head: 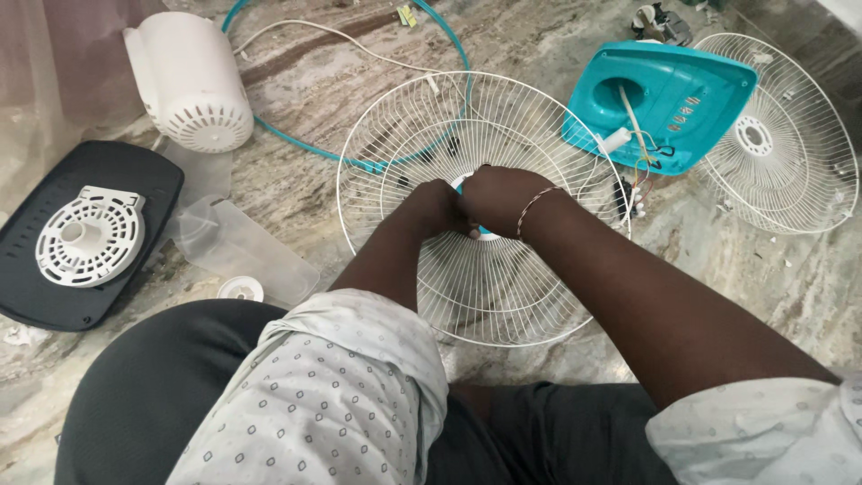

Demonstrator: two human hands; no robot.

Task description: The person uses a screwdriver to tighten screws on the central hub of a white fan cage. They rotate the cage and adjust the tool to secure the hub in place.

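At the centre of the frame a white wire fan guard point(476, 211) is laid flat on the marbled stone floor point(305, 180), and both hands are brought together over its hub. The left hand point(437, 208) is closed on the hub from the left and the right hand point(503, 199), with a thin bracelet at the wrist, is curled over it from the right; each grip is narrow and pressed to the small teal centre piece point(485, 233), of which only a sliver is seen between the fingers, so whether it is pinched or merely pushed cannot be told. The step in hand is judged to be work on the centre fitting of the guard, either seating or loosening it. A steady hold from one hand and a turn or press from the other would be called for next, with the wires kept unbent. A teal ring point(359, 162) and a white cord point(341, 38) are seen above the guard; a teal fan base point(691, 90) with loose wires lies at the upper right, beside a second white guard point(790, 135). A white motor housing point(190, 81) is placed at the upper left, and a black tray point(135, 180) carrying a white round grille point(90, 235) at the left.
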